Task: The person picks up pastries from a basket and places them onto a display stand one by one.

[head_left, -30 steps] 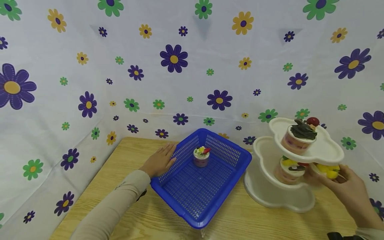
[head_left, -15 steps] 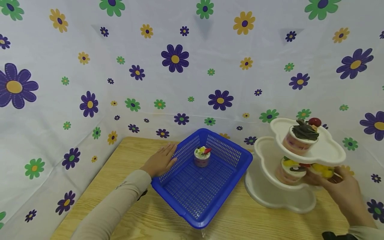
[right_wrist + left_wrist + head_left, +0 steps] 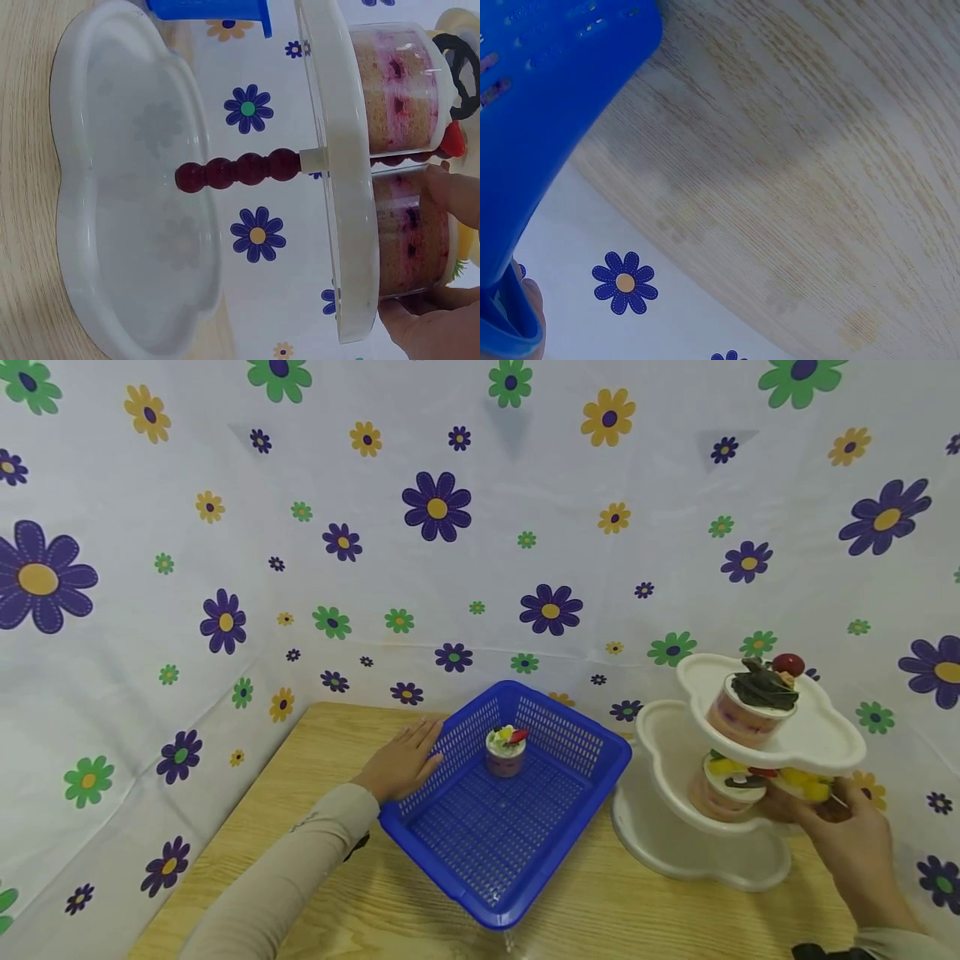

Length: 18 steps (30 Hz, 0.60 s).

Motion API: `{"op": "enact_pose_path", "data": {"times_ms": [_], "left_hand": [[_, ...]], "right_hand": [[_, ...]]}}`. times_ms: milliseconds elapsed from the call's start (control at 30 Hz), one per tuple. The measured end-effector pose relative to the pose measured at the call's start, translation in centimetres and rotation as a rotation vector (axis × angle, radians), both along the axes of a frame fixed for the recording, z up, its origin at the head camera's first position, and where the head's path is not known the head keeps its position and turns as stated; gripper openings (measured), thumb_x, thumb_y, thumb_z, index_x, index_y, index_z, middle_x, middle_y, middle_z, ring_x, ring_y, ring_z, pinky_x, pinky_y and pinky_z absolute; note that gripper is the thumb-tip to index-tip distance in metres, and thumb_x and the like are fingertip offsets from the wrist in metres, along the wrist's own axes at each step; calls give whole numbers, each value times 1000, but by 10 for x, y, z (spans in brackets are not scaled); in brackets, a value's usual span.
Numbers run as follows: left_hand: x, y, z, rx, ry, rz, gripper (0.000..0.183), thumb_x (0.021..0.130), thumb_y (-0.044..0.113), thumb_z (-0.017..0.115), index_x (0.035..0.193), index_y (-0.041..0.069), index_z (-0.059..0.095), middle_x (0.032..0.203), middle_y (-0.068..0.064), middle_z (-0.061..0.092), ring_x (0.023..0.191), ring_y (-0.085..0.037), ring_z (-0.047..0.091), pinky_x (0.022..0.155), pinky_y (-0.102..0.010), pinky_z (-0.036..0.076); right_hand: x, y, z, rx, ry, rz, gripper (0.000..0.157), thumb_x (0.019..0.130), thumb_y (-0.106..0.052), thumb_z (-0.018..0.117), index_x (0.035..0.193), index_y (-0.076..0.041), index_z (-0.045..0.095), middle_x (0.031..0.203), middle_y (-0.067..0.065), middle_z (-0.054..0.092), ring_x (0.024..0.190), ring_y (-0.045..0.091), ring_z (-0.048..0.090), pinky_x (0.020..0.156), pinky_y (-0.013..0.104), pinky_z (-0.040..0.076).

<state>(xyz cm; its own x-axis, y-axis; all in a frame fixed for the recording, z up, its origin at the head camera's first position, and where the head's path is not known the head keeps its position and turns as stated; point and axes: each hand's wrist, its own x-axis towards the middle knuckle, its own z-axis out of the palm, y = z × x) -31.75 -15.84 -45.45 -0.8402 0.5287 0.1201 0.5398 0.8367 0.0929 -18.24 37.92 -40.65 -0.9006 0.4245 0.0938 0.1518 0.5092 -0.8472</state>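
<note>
My right hand (image 3: 851,831) grips a clear cake cup (image 3: 412,236) with yellow fruit on top, at the right side of the stand's middle tier (image 3: 349,172). In the right wrist view its base meets or nearly meets that tier. Beside it stands another layered cake cup (image 3: 722,793) with fruit topping. A dark-topped cake cup (image 3: 750,710) with a cherry sits on the top tier (image 3: 821,731). My left hand (image 3: 397,764) rests with fairly straight fingers on the left rim of a blue plastic basket (image 3: 498,918). Inside the basket is one cake cup (image 3: 505,753).
The white stand's bottom tier (image 3: 135,172) rests on the wooden table (image 3: 600,910), joined upward by a dark red beaded post (image 3: 247,169). A white flowered cloth (image 3: 360,585) hangs behind and at the left. The basket stands just left of the stand.
My right hand has moved left with the yellow-topped cake cup, closer to the other cup on the middle tier. My left hand and the basket have stayed in place.
</note>
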Motion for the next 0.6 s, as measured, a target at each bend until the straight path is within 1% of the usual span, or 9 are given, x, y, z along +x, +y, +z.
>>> {"op": "enact_pose_path", "data": {"times_ms": [67, 133, 200, 267, 433, 533, 567, 600], "left_hand": [[0, 0, 0, -6, -5, 3, 60, 104, 35, 33, 151, 0, 20, 157, -17, 22, 145, -34, 18, 118, -47, 18], [0, 0, 0, -9, -7, 5, 61, 104, 36, 33, 152, 0, 20, 157, -17, 22, 145, -34, 17, 118, -47, 17], [0, 0, 0, -11, -9, 8, 61, 104, 36, 32, 152, 0, 19, 157, -17, 21, 145, -33, 17, 119, -47, 17], [0, 0, 0, -4, -10, 7, 61, 104, 36, 33, 151, 0, 20, 157, -17, 22, 145, -34, 18, 118, -47, 17], [0, 1, 0, -10, -16, 14, 61, 104, 36, 33, 152, 1, 20, 157, -16, 22, 145, -33, 17, 118, -47, 18], [-1, 0, -2, -19, -11, 17, 61, 104, 37, 32, 152, 2, 19, 157, -15, 21, 146, -31, 17, 118, -47, 18], [-1, 0, -3, -16, -6, 15, 61, 104, 37, 32, 152, 2, 19, 157, -15, 21, 146, -32, 17, 118, -47, 18], [-2, 0, -3, -14, -1, 13, 61, 104, 37, 33, 152, 1, 19, 157, -15, 22, 146, -32, 17, 118, -47, 18]], "right_hand": [[1, -2, -1, -16, -4, -18, 84, 87, -36, 69, 154, -21, 20, 148, 13, 37, 115, -3, 50, 77, 1, 43], [3, -3, -3, -34, -3, -37, 83, 89, -34, 67, 154, -21, 18, 155, 16, 26, 128, 2, 42, 80, -1, 41], [5, -5, -4, -49, 1, -57, 82, 89, -33, 67, 154, -19, 19, 156, 16, 25, 134, 6, 37, 84, 0, 39], [7, -7, -5, -55, 7, -69, 81, 90, -32, 66, 154, -16, 20, 156, 15, 25, 136, 7, 35, 89, 1, 38], [12, -11, -6, -89, 15, -77, 78, 90, -33, 65, 154, -24, 20, 157, 6, 23, 141, 9, 28, 103, 8, 30], [12, -12, -6, -122, 13, -97, 76, 91, -32, 65, 153, -28, 22, 157, 3, 25, 140, 7, 28, 103, 8, 31], [12, -13, -6, -120, 12, -107, 76, 90, -33, 65, 153, -29, 22, 157, 4, 25, 140, 8, 29, 103, 8, 32], [12, -13, -6, -113, 11, -109, 76, 90, -33, 65, 153, -27, 22, 157, 6, 24, 140, 10, 29, 102, 8, 33]]}}
